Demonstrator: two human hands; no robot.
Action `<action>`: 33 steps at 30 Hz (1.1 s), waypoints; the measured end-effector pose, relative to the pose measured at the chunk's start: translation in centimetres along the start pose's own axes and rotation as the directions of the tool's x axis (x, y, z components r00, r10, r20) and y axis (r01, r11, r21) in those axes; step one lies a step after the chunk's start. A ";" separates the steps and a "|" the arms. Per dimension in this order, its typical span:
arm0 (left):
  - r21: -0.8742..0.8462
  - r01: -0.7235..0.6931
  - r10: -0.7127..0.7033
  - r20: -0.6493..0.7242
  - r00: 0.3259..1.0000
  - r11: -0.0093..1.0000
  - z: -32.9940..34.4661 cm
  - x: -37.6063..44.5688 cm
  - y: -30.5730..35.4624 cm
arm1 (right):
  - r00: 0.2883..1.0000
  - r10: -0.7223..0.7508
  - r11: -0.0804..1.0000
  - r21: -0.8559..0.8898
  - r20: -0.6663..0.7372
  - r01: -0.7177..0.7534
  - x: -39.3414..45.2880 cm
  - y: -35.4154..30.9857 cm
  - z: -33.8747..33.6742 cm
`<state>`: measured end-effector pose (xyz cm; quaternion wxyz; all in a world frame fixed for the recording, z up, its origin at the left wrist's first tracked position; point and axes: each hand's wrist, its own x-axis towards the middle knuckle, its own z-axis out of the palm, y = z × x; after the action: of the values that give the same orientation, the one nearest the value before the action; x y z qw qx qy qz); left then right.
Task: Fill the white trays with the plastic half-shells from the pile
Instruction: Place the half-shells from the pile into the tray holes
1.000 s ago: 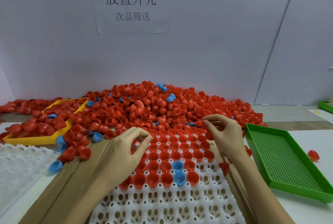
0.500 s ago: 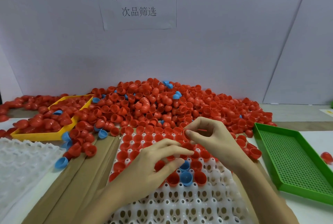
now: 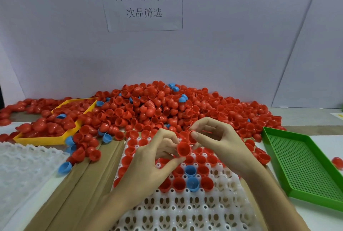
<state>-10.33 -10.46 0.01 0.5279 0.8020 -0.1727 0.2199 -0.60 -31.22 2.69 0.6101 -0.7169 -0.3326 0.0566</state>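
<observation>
The left hand (image 3: 148, 160) pinches a red half-shell (image 3: 183, 149) between thumb and fingers, open side facing the camera. The right hand (image 3: 220, 143) pinches another red half-shell (image 3: 192, 136) just above it. The two shells look like they touch. Both hands are over the white tray (image 3: 185, 210) in the middle of the table (image 3: 326, 141). The far rows of this tray hold red shells and two blue half-shells (image 3: 191, 177). The near rows have open holes. Behind the tray is the big pile of half-shells (image 3: 167, 108), mostly red with a few blue ones. A yellow tray (image 3: 46, 139) on the left has red shells in it. A second white tray (image 3: 24, 167) lies at the left edge. A green tray (image 3: 304, 167) with small holes sits on the right. A paper sign (image 3: 142, 0) hangs on the wall.
</observation>
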 end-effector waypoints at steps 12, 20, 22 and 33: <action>0.105 -0.270 0.277 -0.053 0.960 0.957 -0.4 0.2 0.6 | 0.998 0.000 0.994 0.108 0.063 -0.007 0.0 -0.1 0.1; 0.164 -0.209 0.215 -0.015 0.977 0.964 -0.5 0.0 -0.1 | 0.993 0.055 0.990 0.121 0.103 -0.067 0.1 0.2 0.7; 0.217 -0.154 0.150 0.034 0.988 0.964 -1.4 0.2 -0.5 | 0.993 0.092 0.979 0.177 0.078 -0.105 0.1 0.3 0.5; 0.569 0.593 -0.128 -0.651 0.748 0.570 -15.2 4.9 -6.8 | 0.982 0.147 0.976 0.178 -0.116 -0.125 0.4 1.1 -0.6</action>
<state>-5.32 5.98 2.64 0.2096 0.8653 0.2665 0.3692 0.44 -31.51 1.94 0.6838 -0.6855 -0.2367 0.0802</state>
